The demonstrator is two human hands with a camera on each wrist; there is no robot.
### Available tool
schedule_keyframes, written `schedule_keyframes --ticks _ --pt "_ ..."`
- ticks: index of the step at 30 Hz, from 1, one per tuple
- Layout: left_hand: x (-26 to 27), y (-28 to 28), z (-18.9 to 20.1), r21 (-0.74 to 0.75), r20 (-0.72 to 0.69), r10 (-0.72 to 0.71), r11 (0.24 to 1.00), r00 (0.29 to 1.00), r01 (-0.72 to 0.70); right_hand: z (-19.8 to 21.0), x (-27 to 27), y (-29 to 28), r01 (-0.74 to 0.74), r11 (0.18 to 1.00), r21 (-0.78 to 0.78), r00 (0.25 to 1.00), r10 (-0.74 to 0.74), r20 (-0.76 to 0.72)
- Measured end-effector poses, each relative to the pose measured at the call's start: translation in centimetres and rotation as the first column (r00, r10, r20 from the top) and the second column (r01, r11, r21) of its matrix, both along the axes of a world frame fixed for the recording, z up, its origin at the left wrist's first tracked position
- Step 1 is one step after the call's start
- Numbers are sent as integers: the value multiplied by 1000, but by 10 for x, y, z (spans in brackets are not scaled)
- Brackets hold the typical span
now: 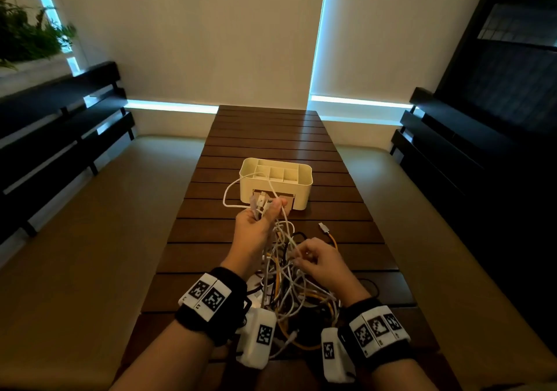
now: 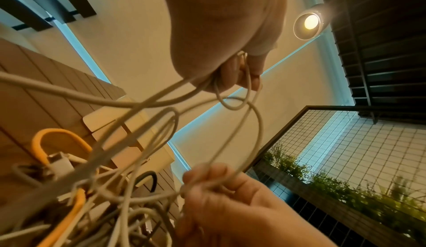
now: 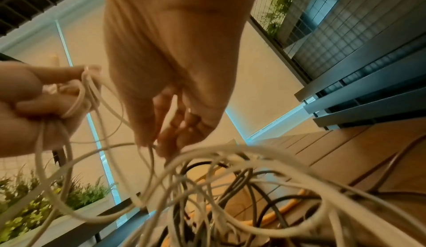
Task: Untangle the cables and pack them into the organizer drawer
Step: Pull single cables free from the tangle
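A tangle of white, grey, black and orange cables (image 1: 294,288) lies on the wooden table (image 1: 271,137) close to me. My left hand (image 1: 259,216) is raised above it and grips a bunch of white cable ends and plugs (image 1: 262,204); the same grip shows in the left wrist view (image 2: 239,76). My right hand (image 1: 304,257) pinches one white strand (image 3: 147,152) at the top of the tangle. The cream organizer (image 1: 275,181) stands beyond the hands with its small front drawer (image 1: 272,199) partly hidden behind my left hand.
An orange cable with a silver plug (image 1: 325,228) trails to the right of the tangle. Dark slatted benches (image 1: 60,137) flank the table on both sides. A planter with green plants (image 1: 27,37) sits at the far left.
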State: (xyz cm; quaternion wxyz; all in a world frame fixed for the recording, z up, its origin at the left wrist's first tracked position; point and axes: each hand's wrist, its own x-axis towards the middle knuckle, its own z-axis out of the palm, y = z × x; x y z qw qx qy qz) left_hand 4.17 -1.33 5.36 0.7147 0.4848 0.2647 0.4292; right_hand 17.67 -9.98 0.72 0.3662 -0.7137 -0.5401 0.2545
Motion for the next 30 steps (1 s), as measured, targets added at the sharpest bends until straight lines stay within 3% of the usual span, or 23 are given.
schedule_keyframes --ticks 2,4,8,11,16,21,24,27,30 --pt "-1 0 1 -1 9 -2 1000 1000 2 2 5 -1 -61 990 -130 996 69 55" --pt "-3 -2 2 41 22 -16 999 1000 16 2 7 -1 -13 989 -145 997 24 77" --pt "-9 0 -6 206 -143 -108 969 984 136 2 7 -2 233 970 65 968 -238 84" --pt "-8 -1 -23 286 -403 -162 913 901 291 10 5 1 341 920 192 931 -359 67" --pt "7 -13 -42 327 -465 -37 922 885 210 24 -2 6 333 891 309 942 -331 -63" --pt "15 -11 -58 545 -686 198 777 701 314 34 -6 3 402 836 372 905 -302 -300" --pt "13 -6 -68 622 -695 303 708 652 335 45 -7 2 491 744 454 864 -348 -364" --pt "6 -2 -75 644 -711 353 673 608 363 64 -1 0 610 584 535 791 -413 -451" --pt "-4 3 -80 628 -711 350 706 610 327 81 3 -3 661 455 596 750 -394 -531"
